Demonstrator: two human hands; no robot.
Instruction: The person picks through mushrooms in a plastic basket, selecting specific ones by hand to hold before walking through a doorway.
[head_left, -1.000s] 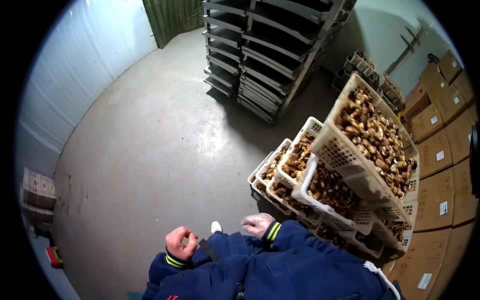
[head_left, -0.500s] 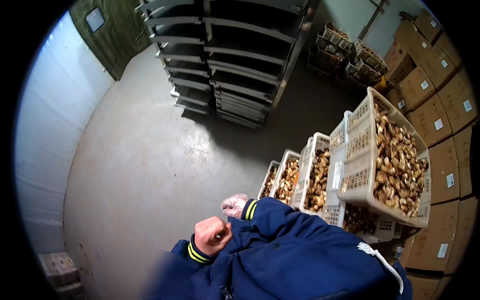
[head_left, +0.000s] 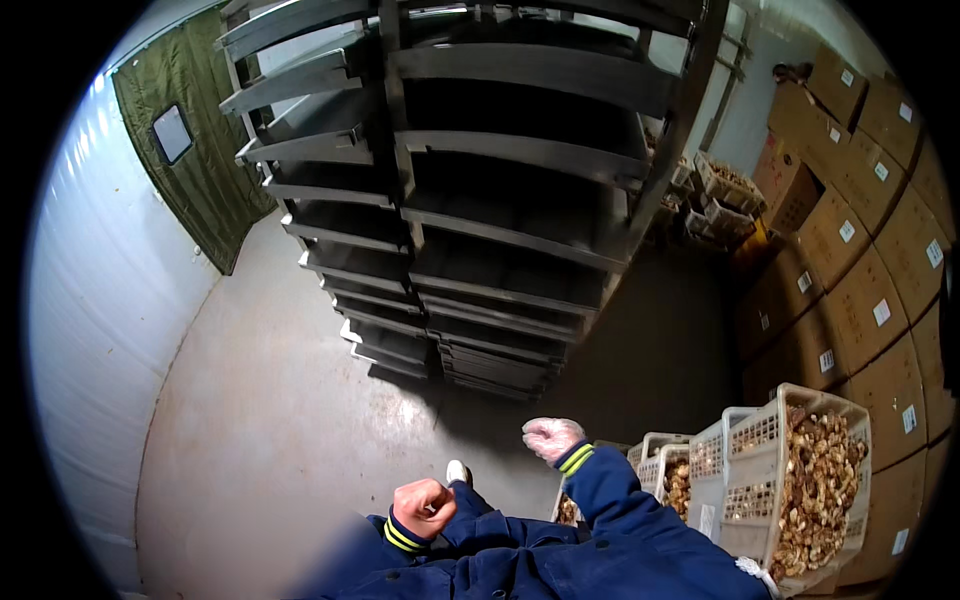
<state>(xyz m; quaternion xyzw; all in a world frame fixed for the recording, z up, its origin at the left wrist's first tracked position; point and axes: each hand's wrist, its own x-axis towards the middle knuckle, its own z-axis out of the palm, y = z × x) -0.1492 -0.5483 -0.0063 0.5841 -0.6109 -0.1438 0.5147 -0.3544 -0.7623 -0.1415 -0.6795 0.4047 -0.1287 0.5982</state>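
Observation:
My left hand (head_left: pixel 423 505) is bare and curled into a loose fist, with nothing visible in it. It hangs in front of my body, above the floor. Further right, my right hand (head_left: pixel 552 438) wears a thin clear plastic glove; its fingers are curled in and no object shows there. Nearest to that hand are white plastic crates (head_left: pixel 752 470) standing in a row at the right. Brown mushrooms (head_left: pixel 820 490) fill the closest crate. Ahead of both hands stands a tall metal rack (head_left: pixel 520 150) with dark shelves one above another.
Stacked cardboard boxes (head_left: pixel 870 290) line the right side. More filled crates (head_left: pixel 728 190) stand at the back right. A green padded door (head_left: pixel 190 150) with a small window is at the far left, beside a white wall (head_left: pixel 110 330). Grey floor (head_left: pixel 260 430) lies ahead left.
The rack now looms closer and larger, and the crates have shifted to the lower right. My hands are farther apart. One white shoe has come into view.

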